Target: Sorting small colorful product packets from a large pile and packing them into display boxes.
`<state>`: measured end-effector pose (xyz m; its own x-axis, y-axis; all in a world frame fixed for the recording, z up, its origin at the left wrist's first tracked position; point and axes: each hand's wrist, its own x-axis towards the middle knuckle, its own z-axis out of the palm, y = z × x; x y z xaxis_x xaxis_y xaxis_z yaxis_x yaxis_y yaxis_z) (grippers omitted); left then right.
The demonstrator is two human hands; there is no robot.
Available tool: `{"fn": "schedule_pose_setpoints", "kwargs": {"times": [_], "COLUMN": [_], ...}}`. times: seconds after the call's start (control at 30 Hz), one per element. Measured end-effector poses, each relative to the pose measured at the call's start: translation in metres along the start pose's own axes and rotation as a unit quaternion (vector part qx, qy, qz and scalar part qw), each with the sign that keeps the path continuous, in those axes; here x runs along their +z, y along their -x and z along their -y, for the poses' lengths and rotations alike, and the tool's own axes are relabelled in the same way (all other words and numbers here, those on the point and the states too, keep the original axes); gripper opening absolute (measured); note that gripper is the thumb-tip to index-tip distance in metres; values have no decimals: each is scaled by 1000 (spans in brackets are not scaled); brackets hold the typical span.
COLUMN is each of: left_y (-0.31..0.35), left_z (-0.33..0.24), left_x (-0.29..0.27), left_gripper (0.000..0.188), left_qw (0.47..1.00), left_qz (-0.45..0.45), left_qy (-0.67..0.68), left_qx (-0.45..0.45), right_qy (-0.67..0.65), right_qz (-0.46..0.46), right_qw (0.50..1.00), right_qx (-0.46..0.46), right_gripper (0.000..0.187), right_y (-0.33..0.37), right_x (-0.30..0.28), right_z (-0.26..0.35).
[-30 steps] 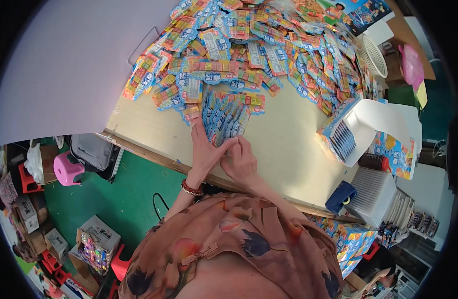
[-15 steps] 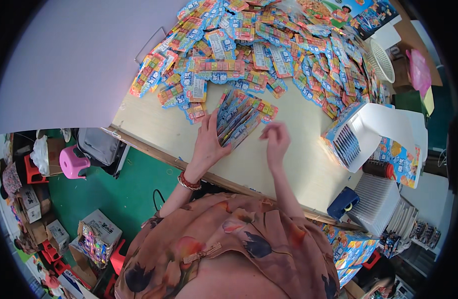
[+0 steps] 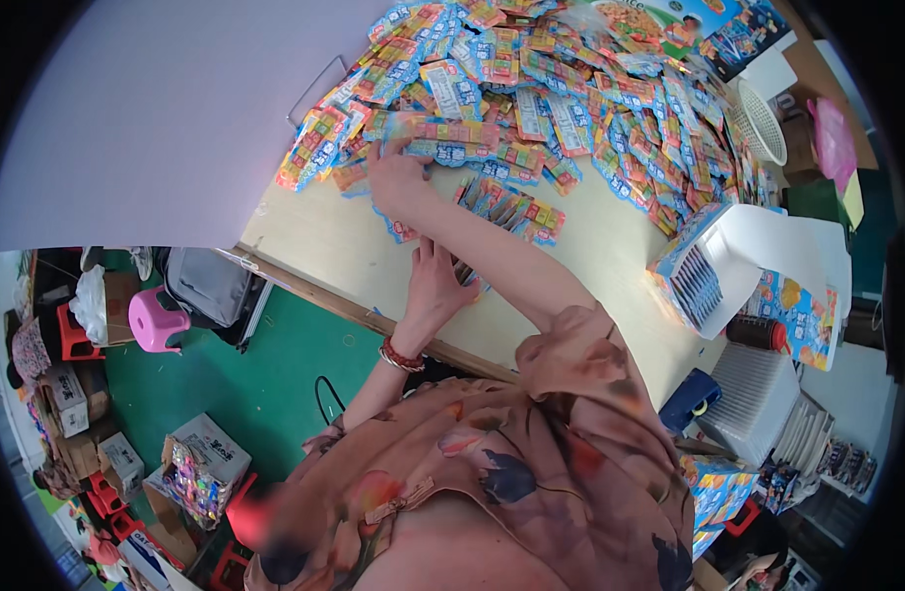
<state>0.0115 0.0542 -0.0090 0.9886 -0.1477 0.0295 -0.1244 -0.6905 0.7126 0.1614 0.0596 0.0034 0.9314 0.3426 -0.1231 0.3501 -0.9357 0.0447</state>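
My left hand (image 3: 438,286) is closed around the near end of a row of flat blister packs (image 3: 492,205). They stand on edge, pressed together on the table, partly hidden by my right forearm. Reaching across above the left one, my right hand (image 3: 399,182) has its fingers bent over a blister pack at the near left edge of a large loose pile (image 3: 531,79). That pack is mostly covered by the hand. The packs are blue-edged with rows of small red, yellow and green pieces.
An opened display box (image 3: 703,286) on the right holds a row of packs. Beside it are a blue tape dispenser (image 3: 689,401) and a stack of clear trays (image 3: 753,399). A white basket (image 3: 761,120) stands far right. A pale panel (image 3: 147,128) borders the table's left side.
My right hand has gone from the right of the row, up and left across my left arm, to the pile's edge. My left hand stays on the row. The whole view has shifted slightly.
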Motion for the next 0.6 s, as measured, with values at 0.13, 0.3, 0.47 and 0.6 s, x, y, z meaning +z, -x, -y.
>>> {"fn": "schedule_pose_setpoints", "kwargs": {"times": [0.13,0.3,0.47,0.6], "left_y": [-4,1,-2,-3], "left_z": [-8,-8,-8,-8], "left_x": [-9,-5,-7,-9], "left_gripper": [94,102,103,103], "left_qw": [996,998,998,999], "left_qz": [31,-8,-3,3], "left_qy": [37,40,41,33], "left_qx": [-71,-47,-38,-43], "right_qy": [-165,-119,-250,-482], "right_qz": [-33,-105,-352,-288], "right_qw": [978,974,883,824], "right_qx": [-119,-162,-184,-80], "right_gripper": [47,24,16,12], "right_y": [9,44,59,64], "right_x": [-4,-23,-6,14], "right_z": [-43,-104,-154,-163]}}
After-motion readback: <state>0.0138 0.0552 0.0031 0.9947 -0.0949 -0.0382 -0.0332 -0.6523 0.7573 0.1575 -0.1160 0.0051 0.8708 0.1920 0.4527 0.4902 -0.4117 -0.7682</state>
